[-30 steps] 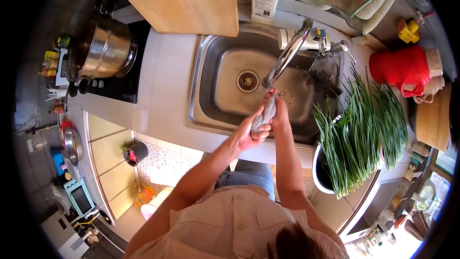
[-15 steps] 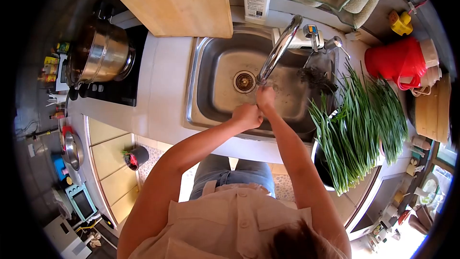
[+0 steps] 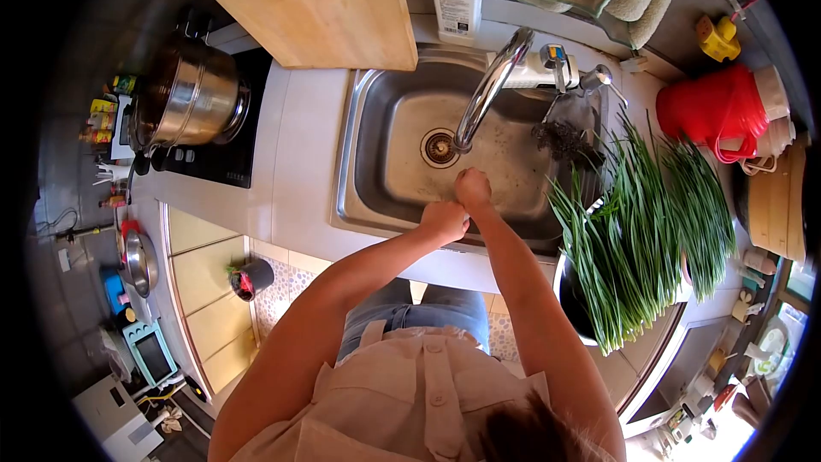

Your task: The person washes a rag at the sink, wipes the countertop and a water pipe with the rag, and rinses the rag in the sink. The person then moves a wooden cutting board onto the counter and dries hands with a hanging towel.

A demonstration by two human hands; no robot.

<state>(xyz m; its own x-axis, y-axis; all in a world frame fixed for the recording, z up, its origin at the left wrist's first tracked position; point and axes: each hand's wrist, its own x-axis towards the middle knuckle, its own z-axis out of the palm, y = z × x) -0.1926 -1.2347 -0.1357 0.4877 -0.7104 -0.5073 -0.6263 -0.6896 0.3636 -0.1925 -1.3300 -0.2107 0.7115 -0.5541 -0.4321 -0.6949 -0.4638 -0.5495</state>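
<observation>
Fingers of our left hand [image 3: 443, 221] and right hand [image 3: 473, 190] are clenched, the two fists close together near the front edge of the silver stainless-steel sink [image 3: 368, 162]; we cannot tell whether they grip anything, since whatever may be inside them is hidden. Our right fist reaches farther in from that edge, while the left sits behind it and to its left, by the right wrist; whether they touch we cannot make out. Ahead of the right fist, slightly to its left, hangs the open end of the curved chrome faucet spout [image 3: 487, 90], near the knuckles but apart. Its long axis slants from mid-sink toward the back edge, leaning right, so our right hand is nearer. Counting, we have two fists, one sink, one spout and, just left of its end, one round metal drain [image 3: 440, 149]; one dark wiry clump [image 3: 564, 142] by the sink's right edge; one white plastic bottle [image 3: 457, 0] behind its back edge; one tan wooden board [image 3: 342, 4] at its back-left corner; one white rounded basin [image 3: 559, 287] near its front-right corner; and two bunches of long green leaves, the larger bunch [image 3: 620, 257] across that basin, the smaller bunch [image 3: 701, 214] farther right.
</observation>
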